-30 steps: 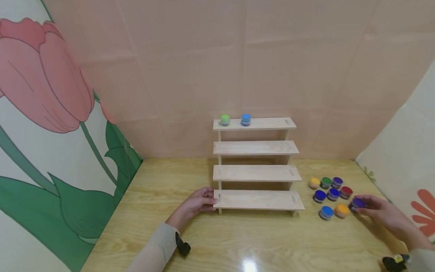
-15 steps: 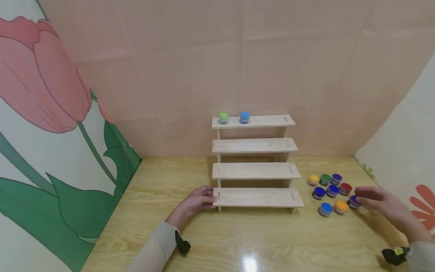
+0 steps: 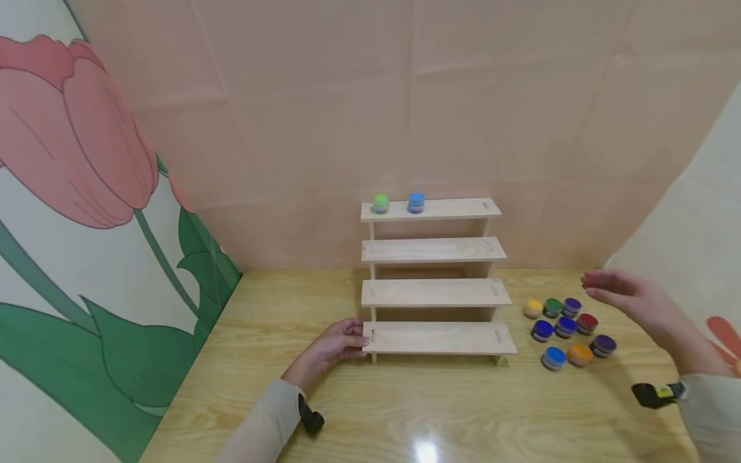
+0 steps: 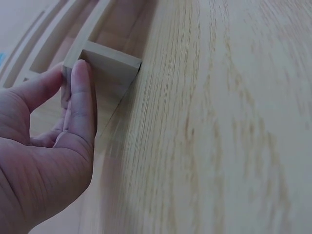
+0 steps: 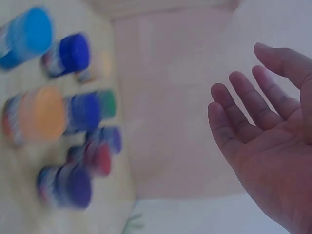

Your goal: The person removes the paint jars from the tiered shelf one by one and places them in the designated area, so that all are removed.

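Observation:
My left hand (image 3: 329, 347) pinches the left end of the lowest board on a four-tier wooden shelf (image 3: 437, 337). In the left wrist view the thumb and fingers lie on either side of that board end (image 4: 73, 73). My right hand (image 3: 642, 308) is raised above the table behind a group of small lidded paint jars. Its fingers are spread and nothing is in them in the right wrist view. The dark purple jar (image 3: 603, 346) stands closest to me at the group's right. An orange jar (image 3: 579, 355) and a light blue jar (image 3: 554, 358) are beside it.
On the top tier stand a green-lidded jar (image 3: 381, 204) and a blue-lidded jar (image 3: 416, 203). Farther back in the group are yellow (image 3: 533, 308), green (image 3: 552, 307) and red (image 3: 587, 323) jars among several blue or purple ones. A pinkish cloth backdrop (image 3: 312, 141) hangs behind.
My right hand has let go of the dark purple jar, which now stands on the table, and has risen up and away. The left hand keeps its grip on the shelf.

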`<action>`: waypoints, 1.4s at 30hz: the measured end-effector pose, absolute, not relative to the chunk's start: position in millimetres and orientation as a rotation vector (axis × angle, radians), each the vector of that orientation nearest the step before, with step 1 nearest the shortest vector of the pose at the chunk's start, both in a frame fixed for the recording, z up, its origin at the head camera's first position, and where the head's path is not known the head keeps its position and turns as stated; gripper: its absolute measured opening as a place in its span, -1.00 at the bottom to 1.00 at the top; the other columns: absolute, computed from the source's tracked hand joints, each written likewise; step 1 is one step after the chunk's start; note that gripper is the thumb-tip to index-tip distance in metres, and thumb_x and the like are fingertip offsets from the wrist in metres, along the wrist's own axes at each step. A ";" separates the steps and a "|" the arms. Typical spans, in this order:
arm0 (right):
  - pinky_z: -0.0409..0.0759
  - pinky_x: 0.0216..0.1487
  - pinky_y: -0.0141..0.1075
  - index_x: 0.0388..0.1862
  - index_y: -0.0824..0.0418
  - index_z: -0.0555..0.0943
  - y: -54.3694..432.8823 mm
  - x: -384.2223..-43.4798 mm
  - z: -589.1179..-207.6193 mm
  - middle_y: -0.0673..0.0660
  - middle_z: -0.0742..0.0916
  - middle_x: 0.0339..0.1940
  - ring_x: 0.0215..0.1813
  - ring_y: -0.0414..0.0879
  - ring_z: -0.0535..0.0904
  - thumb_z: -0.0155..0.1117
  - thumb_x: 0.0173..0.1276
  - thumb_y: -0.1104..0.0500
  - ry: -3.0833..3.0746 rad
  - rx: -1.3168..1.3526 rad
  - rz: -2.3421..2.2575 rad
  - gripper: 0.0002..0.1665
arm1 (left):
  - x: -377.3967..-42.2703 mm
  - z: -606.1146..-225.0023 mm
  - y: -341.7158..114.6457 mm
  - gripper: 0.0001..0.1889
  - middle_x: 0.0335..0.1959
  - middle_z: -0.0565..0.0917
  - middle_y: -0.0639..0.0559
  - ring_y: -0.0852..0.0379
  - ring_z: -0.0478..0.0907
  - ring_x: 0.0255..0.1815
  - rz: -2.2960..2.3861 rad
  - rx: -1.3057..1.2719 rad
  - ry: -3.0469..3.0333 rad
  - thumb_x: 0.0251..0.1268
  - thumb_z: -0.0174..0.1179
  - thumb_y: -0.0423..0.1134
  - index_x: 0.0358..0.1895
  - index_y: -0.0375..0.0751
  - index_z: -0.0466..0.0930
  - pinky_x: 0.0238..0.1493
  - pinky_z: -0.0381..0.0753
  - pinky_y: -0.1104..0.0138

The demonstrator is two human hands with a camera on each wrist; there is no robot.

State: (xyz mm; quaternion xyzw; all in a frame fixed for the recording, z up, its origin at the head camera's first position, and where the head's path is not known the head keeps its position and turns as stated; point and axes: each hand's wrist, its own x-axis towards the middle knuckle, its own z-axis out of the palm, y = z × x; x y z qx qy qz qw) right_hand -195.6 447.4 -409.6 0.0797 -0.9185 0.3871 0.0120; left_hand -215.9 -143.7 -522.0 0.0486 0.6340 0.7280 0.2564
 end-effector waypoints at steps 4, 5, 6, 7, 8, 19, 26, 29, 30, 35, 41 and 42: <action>0.44 -0.14 -0.71 0.43 0.25 0.38 429.2 -201.5 -390.3 -0.39 0.60 0.09 -0.01 -0.62 0.49 0.15 0.58 -0.02 -2.865 0.261 1.196 -0.41 | -216.2 -521.8 -143.6 -0.36 -0.01 0.57 -0.10 0.10 0.66 -0.17 1.974 0.129 1.718 0.36 0.22 -0.50 0.45 -0.49 0.19 -0.15 0.78 0.34; 0.44 -0.13 -0.71 0.44 0.23 0.38 424.3 -202.5 -385.5 -0.39 0.59 0.09 -0.01 -0.61 0.50 0.14 0.58 -0.05 -2.870 0.256 1.192 -0.40 | -216.2 -521.7 -143.4 -0.36 -0.01 0.57 -0.10 0.10 0.66 -0.17 1.976 0.124 1.715 0.36 0.22 -0.50 0.45 -0.49 0.19 -0.15 0.78 0.34; 0.44 -0.11 -0.71 0.45 0.20 0.37 419.1 -203.4 -380.6 -0.39 0.59 0.10 0.00 -0.61 0.50 0.13 0.58 -0.08 -2.874 0.250 1.191 -0.39 | -216.2 -521.6 -143.4 -0.36 -0.01 0.57 -0.10 0.10 0.66 -0.17 1.975 0.123 1.714 0.36 0.22 -0.50 0.45 -0.49 0.19 -0.15 0.78 0.34; 0.43 -0.11 -0.72 0.46 0.18 0.37 414.2 -204.5 -375.9 -0.39 0.59 0.11 0.00 -0.61 0.50 0.13 0.57 -0.10 -2.878 0.250 1.190 -0.37 | -216.1 -521.5 -143.4 -0.35 -0.02 0.57 -0.10 0.10 0.66 -0.17 1.975 0.121 1.713 0.36 0.22 -0.50 0.45 -0.49 0.19 -0.15 0.78 0.34; 0.43 -0.10 -0.72 0.46 0.18 0.37 409.1 -206.0 -371.6 -0.36 0.59 0.12 0.00 -0.60 0.50 0.13 0.57 -0.11 -2.878 0.253 1.194 -0.37 | -216.3 -521.7 -143.4 -0.35 -0.02 0.57 -0.10 0.10 0.66 -0.17 1.974 0.122 1.714 0.35 0.23 -0.51 0.45 -0.50 0.18 -0.16 0.78 0.34; 0.45 -0.05 -0.68 0.46 0.12 0.37 370.4 -226.5 -342.1 0.19 0.58 0.35 0.03 -0.57 0.52 0.10 0.56 -0.16 -2.882 0.289 1.218 -0.36 | -216.8 -520.2 -143.4 -0.34 -0.03 0.57 -0.07 0.09 0.67 -0.16 1.968 0.101 1.698 0.36 0.22 -0.51 0.48 -0.45 0.19 -0.14 0.78 0.33; 0.43 0.03 -0.66 0.48 0.08 0.35 347.7 -239.6 -327.4 0.21 0.55 0.40 0.07 -0.55 0.51 0.12 0.55 -0.20 -2.867 0.330 1.271 -0.33 | -216.0 -518.3 -143.8 -0.35 -0.04 0.56 -0.07 0.08 0.66 -0.15 1.962 0.099 1.697 0.35 0.22 -0.51 0.47 -0.46 0.20 -0.12 0.78 0.32; 0.47 0.11 -0.55 0.48 0.08 0.35 338.8 -245.6 -322.0 0.19 0.55 0.40 0.08 -0.53 0.51 0.12 0.54 -0.20 -2.861 0.345 1.289 -0.32 | -215.9 -516.9 -143.3 -0.35 -0.05 0.56 -0.07 0.08 0.65 -0.14 1.959 0.088 1.696 0.35 0.22 -0.51 0.47 -0.45 0.20 -0.11 0.77 0.32; 0.47 0.12 -0.56 0.48 0.09 0.35 335.5 -247.1 -320.1 0.20 0.55 0.39 0.09 -0.52 0.51 0.13 0.54 -0.19 -2.850 0.355 1.307 -0.33 | -215.9 -516.5 -143.2 -0.35 -0.05 0.55 -0.07 0.08 0.65 -0.14 1.958 0.087 1.697 0.36 0.22 -0.51 0.47 -0.46 0.20 -0.11 0.77 0.32; 0.46 0.06 -0.66 0.47 0.17 0.35 319.3 -256.0 -314.5 0.23 0.57 0.36 0.09 -0.49 0.54 0.17 0.54 -0.12 -2.805 0.406 1.364 -0.33 | -216.3 -517.3 -143.4 -0.35 -0.06 0.54 -0.06 0.09 0.65 -0.14 1.954 0.089 1.695 0.35 0.22 -0.51 0.47 -0.46 0.20 -0.11 0.78 0.31; 0.49 0.37 -0.22 0.49 0.20 0.33 304.8 -267.5 -311.6 0.16 0.60 0.32 0.11 -0.43 0.55 0.21 0.53 -0.09 -2.780 0.435 1.417 -0.30 | -216.4 -517.7 -143.6 -0.35 -0.05 0.54 -0.06 0.09 0.65 -0.14 1.953 0.091 1.688 0.36 0.20 -0.51 0.47 -0.47 0.18 -0.10 0.78 0.31; 0.46 0.42 -0.09 0.49 0.20 0.33 302.5 -269.2 -311.0 0.17 0.59 0.33 0.12 -0.41 0.54 0.21 0.52 -0.10 -2.776 0.438 1.426 -0.30 | -216.4 -517.8 -143.7 -0.35 -0.05 0.54 -0.07 0.09 0.65 -0.13 1.952 0.090 1.684 0.37 0.20 -0.51 0.48 -0.47 0.17 -0.10 0.78 0.31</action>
